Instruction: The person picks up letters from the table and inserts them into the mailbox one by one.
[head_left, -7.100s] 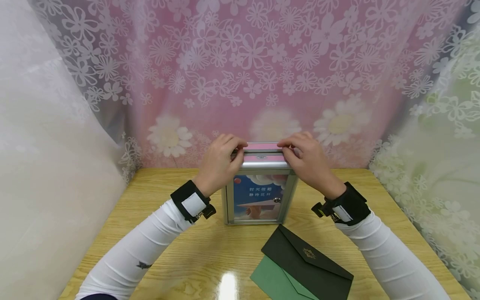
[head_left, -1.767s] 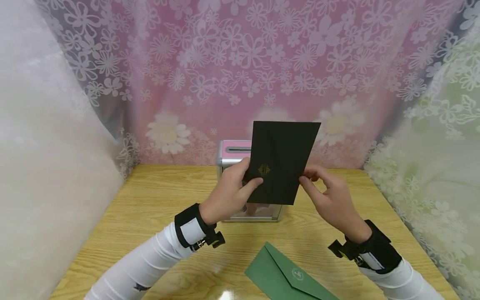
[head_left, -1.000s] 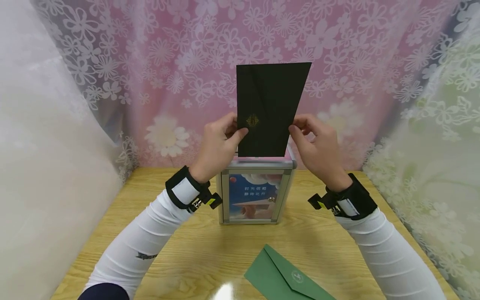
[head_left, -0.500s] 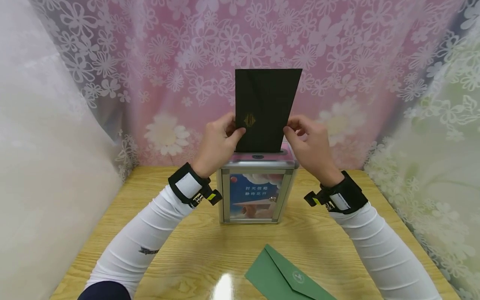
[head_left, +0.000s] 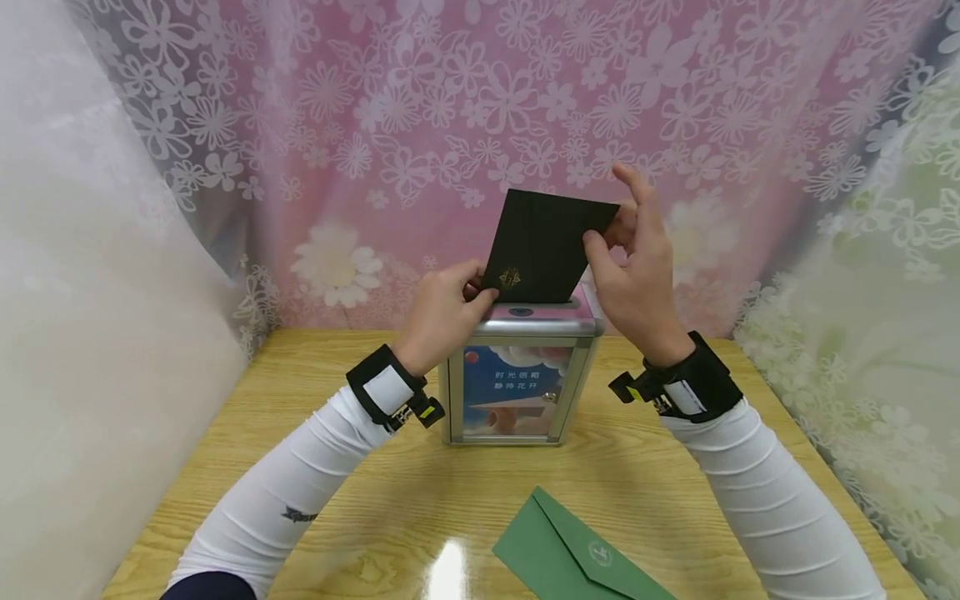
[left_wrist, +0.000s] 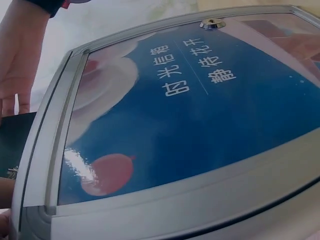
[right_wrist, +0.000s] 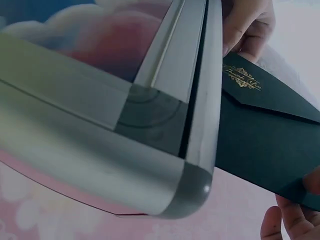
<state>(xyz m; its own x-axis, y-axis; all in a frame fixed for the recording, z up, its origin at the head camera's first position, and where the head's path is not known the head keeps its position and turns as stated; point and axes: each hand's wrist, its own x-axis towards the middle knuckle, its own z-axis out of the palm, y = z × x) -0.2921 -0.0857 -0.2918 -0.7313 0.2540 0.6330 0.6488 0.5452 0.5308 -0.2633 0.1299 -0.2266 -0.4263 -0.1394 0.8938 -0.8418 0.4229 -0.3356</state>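
Observation:
A dark green envelope (head_left: 551, 242) with a gold emblem stands upright and tilted right in the top slot of a metal-framed letter box (head_left: 523, 327); its lower part is hidden inside. My left hand (head_left: 442, 315) pinches its left edge low down, right by the slot, thumb in front. Higher up, my right hand (head_left: 637, 271) holds the upper right corner between thumb and fingers, index finger pointing up. In the right wrist view the envelope (right_wrist: 270, 140) shows its flap and gold print beside the box's corner. The left wrist view is mostly the box's blue picture door (left_wrist: 225, 115).
On the wooden table (head_left: 315, 467), a lighter green envelope (head_left: 555, 542) with a white round seal lies in front of the box. The box door has a small lock (head_left: 550, 397). A pink flowered curtain (head_left: 420, 150) hangs behind, with pale sheets at both sides.
The dark envelope, first lying on the green one, was lifted over the box and lowered into the slot. It now sits deeper and leans right; my right hand has shifted up to its corner.

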